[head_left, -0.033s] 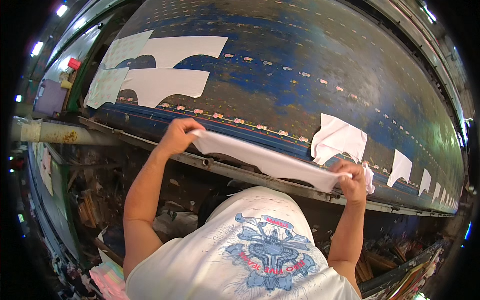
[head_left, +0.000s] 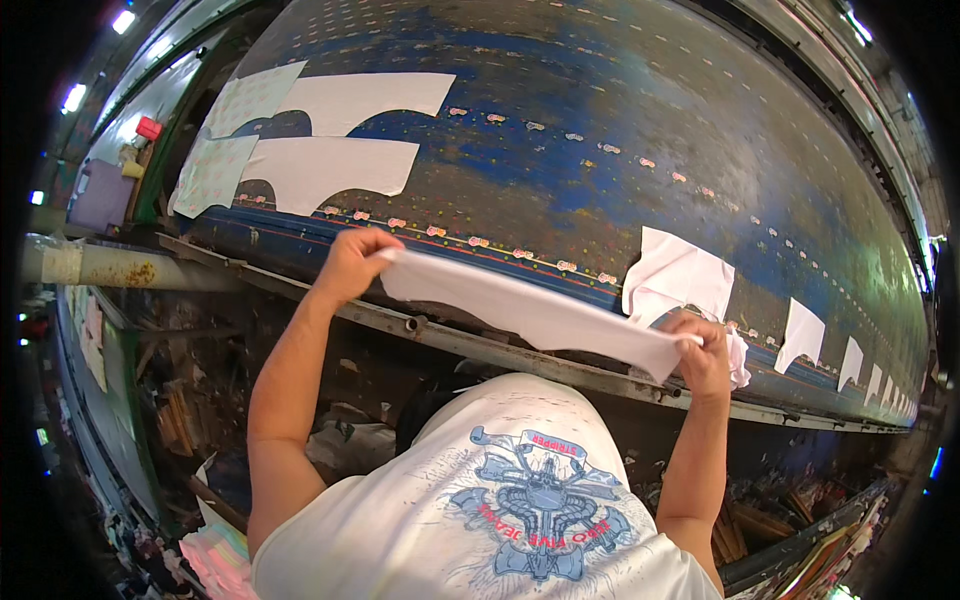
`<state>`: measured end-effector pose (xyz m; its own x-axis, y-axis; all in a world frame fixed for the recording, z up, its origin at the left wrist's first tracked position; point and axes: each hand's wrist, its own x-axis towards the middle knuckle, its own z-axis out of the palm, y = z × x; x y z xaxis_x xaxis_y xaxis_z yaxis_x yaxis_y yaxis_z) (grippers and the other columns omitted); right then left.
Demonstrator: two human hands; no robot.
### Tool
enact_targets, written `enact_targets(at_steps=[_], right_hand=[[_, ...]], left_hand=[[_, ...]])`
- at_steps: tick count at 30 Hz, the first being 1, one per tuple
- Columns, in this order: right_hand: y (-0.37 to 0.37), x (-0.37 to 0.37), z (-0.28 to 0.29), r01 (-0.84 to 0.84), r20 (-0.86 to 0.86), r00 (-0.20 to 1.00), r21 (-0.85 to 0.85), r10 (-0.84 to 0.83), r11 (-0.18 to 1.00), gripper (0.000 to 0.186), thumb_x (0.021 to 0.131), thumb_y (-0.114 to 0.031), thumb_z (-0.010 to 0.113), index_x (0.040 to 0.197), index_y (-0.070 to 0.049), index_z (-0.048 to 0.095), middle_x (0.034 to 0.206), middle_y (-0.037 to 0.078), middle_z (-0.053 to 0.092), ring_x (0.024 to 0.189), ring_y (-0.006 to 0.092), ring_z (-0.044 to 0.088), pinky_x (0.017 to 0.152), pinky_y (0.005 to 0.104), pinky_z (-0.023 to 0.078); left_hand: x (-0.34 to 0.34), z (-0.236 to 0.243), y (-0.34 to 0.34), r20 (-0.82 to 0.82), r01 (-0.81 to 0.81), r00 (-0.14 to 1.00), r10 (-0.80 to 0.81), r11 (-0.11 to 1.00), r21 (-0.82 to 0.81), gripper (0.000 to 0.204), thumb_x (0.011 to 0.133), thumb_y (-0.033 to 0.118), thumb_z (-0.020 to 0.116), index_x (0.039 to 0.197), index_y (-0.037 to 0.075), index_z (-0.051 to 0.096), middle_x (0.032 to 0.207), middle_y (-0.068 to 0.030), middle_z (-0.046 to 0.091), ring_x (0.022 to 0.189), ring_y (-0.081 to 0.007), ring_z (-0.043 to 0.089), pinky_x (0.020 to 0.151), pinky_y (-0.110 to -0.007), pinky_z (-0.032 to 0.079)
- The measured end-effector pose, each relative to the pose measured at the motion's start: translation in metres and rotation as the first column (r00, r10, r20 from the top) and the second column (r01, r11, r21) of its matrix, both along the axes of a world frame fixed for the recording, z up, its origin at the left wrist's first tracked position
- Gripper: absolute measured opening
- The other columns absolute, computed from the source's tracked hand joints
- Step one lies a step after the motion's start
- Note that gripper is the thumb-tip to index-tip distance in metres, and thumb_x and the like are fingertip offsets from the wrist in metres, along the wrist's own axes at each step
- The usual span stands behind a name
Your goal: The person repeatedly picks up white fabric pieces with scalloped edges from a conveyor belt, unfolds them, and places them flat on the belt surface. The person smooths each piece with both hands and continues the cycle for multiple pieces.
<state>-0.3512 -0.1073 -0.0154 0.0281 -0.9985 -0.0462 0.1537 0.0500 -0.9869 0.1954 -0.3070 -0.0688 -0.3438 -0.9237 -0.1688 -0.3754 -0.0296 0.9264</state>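
Note:
A white cut fabric piece (head_left: 515, 305) is stretched between my two hands at the near edge of a long, dark, blue-stained table (head_left: 540, 190). My left hand (head_left: 352, 265) pinches its left end, while my right hand (head_left: 704, 358) grips its right end. Just beyond my right hand lies a wrinkled white fabric piece (head_left: 680, 275), with a crumpled bit of white cloth (head_left: 738, 360) beside that hand. At the far left, two white fabric pieces (head_left: 335, 170) lie flat, one behind the other, alongside pale green printed pieces (head_left: 215, 172).
Rows of small printed motifs (head_left: 478, 241) run along the table. More white pieces (head_left: 802, 332) hang near its right edge. A metal rail (head_left: 470, 342) borders the near side. Leftward are a rusty pipe (head_left: 115, 266) and a purple container (head_left: 100, 195). Pink cloths (head_left: 215, 555) are stacked at lower left.
The held fabric's left end and my left hand have risen slightly away from me. Its face shows a little broader; my right hand has barely shifted.

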Motion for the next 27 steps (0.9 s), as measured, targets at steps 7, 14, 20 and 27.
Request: enact_targets(at_steps=[7,14,20,27], right_hand=[[-0.082,0.013,-0.059,0.218,0.258,0.928,0.214,-0.270,0.952,0.016,0.112,-0.020,0.069,0.107,-0.004,0.071,0.095,0.001,0.074,0.083,0.0081,0.069,0.076,0.0253,0.056],[-0.124,-0.005,-0.074,0.401,-0.066,0.915,0.233,-0.397,0.886,0.024,0.113,-0.029,0.068,0.100,-0.009,0.071,0.074,-0.006,0.062,0.057,0.0035,0.050,0.051,0.0246,0.039],[-0.141,-0.008,-0.068,0.449,-0.200,0.889,0.211,-0.411,0.868,0.029,0.115,-0.032,0.063,0.100,-0.009,0.071,0.072,-0.008,0.056,0.055,0.0027,0.045,0.050,0.0245,0.036],[-0.167,-0.010,-0.076,0.450,-0.310,0.873,0.212,-0.378,0.867,0.029,0.115,-0.029,0.062,0.104,-0.005,0.075,0.076,-0.008,0.056,0.062,0.0035,0.048,0.052,0.0265,0.039]], left_hand=[[-0.029,-0.034,-0.095,0.094,-0.342,0.934,0.345,0.939,-0.045,0.019,0.097,0.019,0.082,0.100,0.001,0.083,0.086,-0.0040,0.079,0.078,-0.0129,0.070,0.075,-0.032,0.055],[-0.058,-0.038,-0.145,0.419,-0.163,0.855,0.304,0.926,-0.340,0.027,0.094,0.029,0.085,0.099,0.002,0.084,0.087,-0.0144,0.082,0.078,-0.0241,0.078,0.075,-0.038,0.059],[-0.054,-0.050,-0.167,0.410,-0.143,0.855,0.317,0.905,-0.400,0.024,0.095,0.029,0.082,0.097,0.006,0.086,0.091,-0.0141,0.083,0.085,-0.0282,0.080,0.081,-0.041,0.061],[-0.050,-0.062,-0.188,0.410,-0.214,0.834,0.368,0.902,-0.375,0.023,0.095,0.031,0.081,0.100,0.008,0.085,0.094,-0.0152,0.083,0.089,-0.0302,0.081,0.083,-0.043,0.061]])
